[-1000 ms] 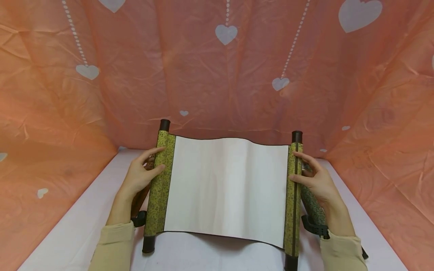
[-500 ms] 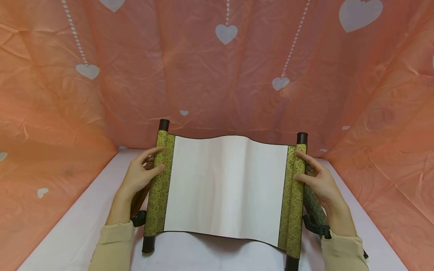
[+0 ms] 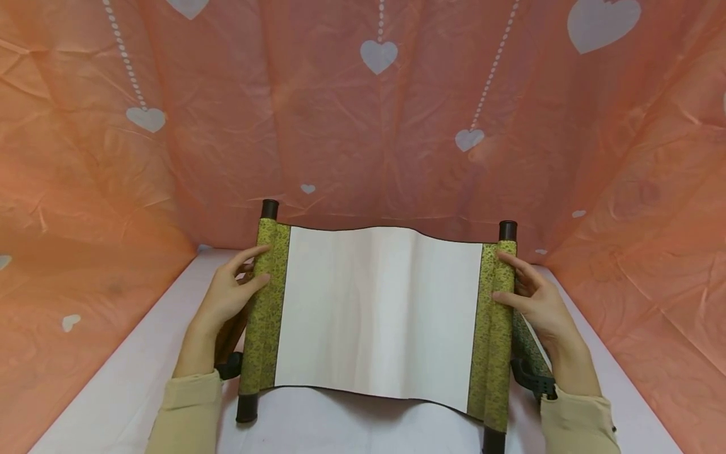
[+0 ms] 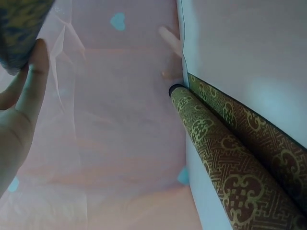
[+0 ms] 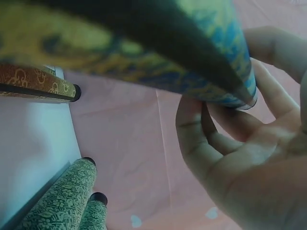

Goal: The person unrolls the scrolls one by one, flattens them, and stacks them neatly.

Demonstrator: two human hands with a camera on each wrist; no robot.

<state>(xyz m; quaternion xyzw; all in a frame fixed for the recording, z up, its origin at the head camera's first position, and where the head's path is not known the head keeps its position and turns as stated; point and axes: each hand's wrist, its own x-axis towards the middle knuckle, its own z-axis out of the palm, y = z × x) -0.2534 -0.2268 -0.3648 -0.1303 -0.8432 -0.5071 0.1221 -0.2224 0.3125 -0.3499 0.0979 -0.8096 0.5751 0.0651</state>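
A scroll [image 3: 374, 309] with a blank white sheet hangs unrolled above the table, its surface gently wavy. My left hand [image 3: 224, 296] pinches its left roller [image 3: 255, 340], which is yellow-green, speckled and capped in black. The matching right roller [image 3: 499, 359] is held between the thumb and fingers of my right hand [image 3: 544, 309]. In the right wrist view, the fingers curl around that roller's end. Lower down, a brown roller with gold pattern [image 4: 211, 143] shows in the left wrist view. Green patterned rollers [image 5: 62, 196] appear in the right wrist view.
A white tabletop [image 3: 142, 353] lies beneath the scroll. Orange-pink cloth with pale hearts [image 3: 379, 57] rises behind it and on both sides. The brown and green rollers lie low behind my forearms, mostly hidden by the raised scroll in the head view.
The right roller has turned and shifted right, so its dark stripe is out of sight and more speckled border shows. The left roller has edged slightly left. Both hands keep their hold.
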